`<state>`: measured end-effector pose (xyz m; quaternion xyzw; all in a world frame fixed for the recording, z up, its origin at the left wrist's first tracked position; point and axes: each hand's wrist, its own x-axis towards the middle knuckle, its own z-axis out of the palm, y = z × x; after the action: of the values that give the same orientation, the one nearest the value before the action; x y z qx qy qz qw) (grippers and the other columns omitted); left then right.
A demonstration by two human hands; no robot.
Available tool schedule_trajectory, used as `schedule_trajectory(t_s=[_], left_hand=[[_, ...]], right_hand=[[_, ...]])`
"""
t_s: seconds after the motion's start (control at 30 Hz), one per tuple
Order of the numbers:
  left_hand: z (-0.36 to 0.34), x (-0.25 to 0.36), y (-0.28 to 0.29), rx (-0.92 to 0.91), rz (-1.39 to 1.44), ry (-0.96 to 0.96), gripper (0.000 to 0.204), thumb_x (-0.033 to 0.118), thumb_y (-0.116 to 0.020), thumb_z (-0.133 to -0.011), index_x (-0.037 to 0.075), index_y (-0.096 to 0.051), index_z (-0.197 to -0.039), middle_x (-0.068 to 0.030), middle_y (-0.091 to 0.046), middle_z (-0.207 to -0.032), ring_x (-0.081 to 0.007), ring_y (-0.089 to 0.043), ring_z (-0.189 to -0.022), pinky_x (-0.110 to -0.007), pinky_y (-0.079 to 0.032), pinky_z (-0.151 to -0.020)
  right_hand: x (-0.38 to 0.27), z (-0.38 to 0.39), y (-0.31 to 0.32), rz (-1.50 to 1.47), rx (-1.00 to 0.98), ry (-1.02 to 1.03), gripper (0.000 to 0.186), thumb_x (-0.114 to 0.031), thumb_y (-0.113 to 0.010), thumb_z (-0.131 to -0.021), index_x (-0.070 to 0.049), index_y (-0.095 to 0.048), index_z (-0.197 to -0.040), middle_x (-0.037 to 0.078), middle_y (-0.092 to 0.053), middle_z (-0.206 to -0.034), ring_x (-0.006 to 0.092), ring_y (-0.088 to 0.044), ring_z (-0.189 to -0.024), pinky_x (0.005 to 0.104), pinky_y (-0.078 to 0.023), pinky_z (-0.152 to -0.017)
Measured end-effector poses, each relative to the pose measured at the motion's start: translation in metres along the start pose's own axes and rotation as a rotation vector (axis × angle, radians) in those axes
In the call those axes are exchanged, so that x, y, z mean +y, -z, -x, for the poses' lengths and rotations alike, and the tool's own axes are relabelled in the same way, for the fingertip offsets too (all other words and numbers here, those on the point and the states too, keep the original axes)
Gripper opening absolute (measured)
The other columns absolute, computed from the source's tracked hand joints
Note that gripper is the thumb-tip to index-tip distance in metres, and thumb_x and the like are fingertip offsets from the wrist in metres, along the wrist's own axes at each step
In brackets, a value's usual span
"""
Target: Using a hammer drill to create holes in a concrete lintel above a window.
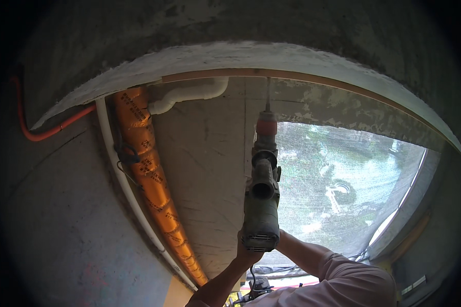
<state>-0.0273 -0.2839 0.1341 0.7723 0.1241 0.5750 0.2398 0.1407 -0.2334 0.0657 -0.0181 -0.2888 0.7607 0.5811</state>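
Upright in the middle of the head view is a dusty rotary hammer drill with a red collar below its bit. Its long thin bit points up to a narrow wooden strip along the concrete edge overhead; whether the tip enters the strip or passes behind it I cannot tell. My left hand grips the drill low down, with its fingers mostly hidden by the housing. From the right, my right hand reaches behind the tool and holds it too, its fingers out of sight. A cord hangs below.
Left of the drill run an orange foil-wrapped pipe, a thin white pipe and a red hose. A bent white pipe sits near the strip. Right of the drill, a mesh sheet covers an opening in the concrete wall.
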Motion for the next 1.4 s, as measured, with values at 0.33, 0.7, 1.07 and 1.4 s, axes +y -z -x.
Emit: schedule_trajectory(t_s=[0.33,0.7,1.07,1.4], left_hand=[[0.082,-0.011,-0.022,-0.216,-0.23,0.168,0.049,0.013,-0.074,-0.078,0.004,-0.051,-0.12,-0.012,-0.061,-0.111,-0.0221,-0.061,-0.098,-0.036,-0.048,-0.092],[-0.02,0.037,0.05,-0.548,0.224,1.138,0.021,0.021,-0.07,-0.086,0.006,-0.057,-0.078,-0.0036,-0.058,-0.062,-0.0146,-0.058,-0.052,-0.029,-0.048,-0.051],[0.219,-0.126,-0.067,-0.31,0.364,1.063,0.016,0.017,-0.064,-0.086,0.005,-0.059,-0.096,-0.0067,-0.063,-0.082,-0.0192,-0.063,-0.081,-0.034,-0.051,-0.075],[0.245,-0.108,-0.088,-0.127,0.413,1.02,0.022,0.02,-0.063,-0.087,0.005,-0.056,-0.102,-0.0073,-0.06,-0.09,-0.02,-0.06,-0.087,-0.035,-0.049,-0.08]], right_hand=[[0.023,0.044,0.061,-0.255,0.201,-0.159,0.029,-0.022,-0.045,-0.099,-0.007,-0.055,-0.122,0.013,-0.061,-0.116,0.024,-0.061,-0.103,0.0386,-0.05,-0.091],[-0.037,0.14,-0.013,0.702,0.914,0.336,0.017,-0.016,-0.073,-0.081,-0.005,-0.063,-0.09,-0.001,-0.056,-0.066,0.0088,-0.052,-0.053,0.0262,-0.042,-0.046],[-0.055,0.267,-0.028,0.928,0.515,-0.086,0.018,-0.009,-0.07,-0.082,-0.001,-0.069,-0.098,0.003,-0.069,-0.088,0.0089,-0.059,-0.075,0.0266,-0.049,-0.069],[-0.007,0.308,-0.006,1.179,0.61,-0.196,0.025,-0.013,-0.075,-0.077,-0.004,-0.069,-0.1,0.003,-0.07,-0.091,0.0116,-0.058,-0.081,0.031,-0.049,-0.078]])
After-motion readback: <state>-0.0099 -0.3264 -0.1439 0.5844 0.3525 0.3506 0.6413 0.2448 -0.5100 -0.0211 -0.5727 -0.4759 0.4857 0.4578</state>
